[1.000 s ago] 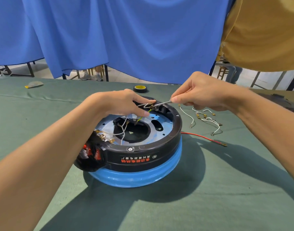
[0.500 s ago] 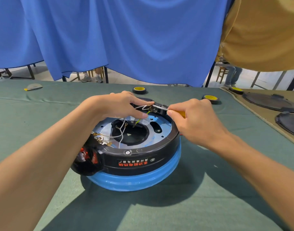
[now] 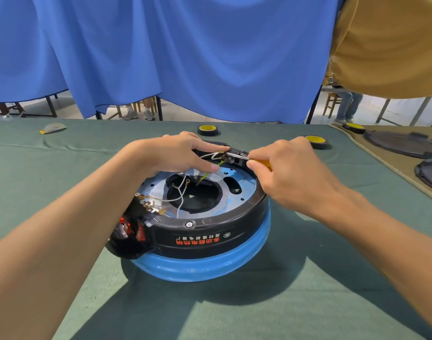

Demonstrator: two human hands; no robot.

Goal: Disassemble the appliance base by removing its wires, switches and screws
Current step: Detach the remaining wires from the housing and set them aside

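**A:** Surroundings of the appliance base (image 3: 234, 224) to be logged.

**B:** The base is found mid-counter (image 3: 63, 168), black ring above, blue body below. Three tape rolls are noted beyond it: one far (image 3: 207, 130), one just behind the right hand (image 3: 291, 173) at far right (image 3: 315, 141), a third (image 3: 354, 127) farther right still. Two dark round lids (image 3: 401, 143) are laid on a brown mat (image 3: 381, 163) at the right. A flat grey-and-yellow scrap (image 3: 52, 128) is recorded far left.

**A:** Obstructions?

**B:** The far rim is covered by both hands. The left hand (image 3: 175, 155) is laid over it, fingers fairly straight, thumb beside the green-yellow wire (image 3: 210, 171). Whether a wire is pinched cannot be told. A yellow-handled screwdriver (image 3: 238, 156) is gripped in the right hand, its tip set at the far-rim terminal.

**A:** Edges and room?

**B:** Room is afforded by green cloth near and left of the base. The far edge is closed off by a blue curtain (image 3: 197, 57).

**A:** Contents?

**B:** White wires (image 3: 180, 192) are draped across the metal plate into the central opening (image 3: 200, 195). A switch housing (image 3: 129, 231) with red parts is attached near left. One screw (image 3: 189, 224) is seated in the near rim.
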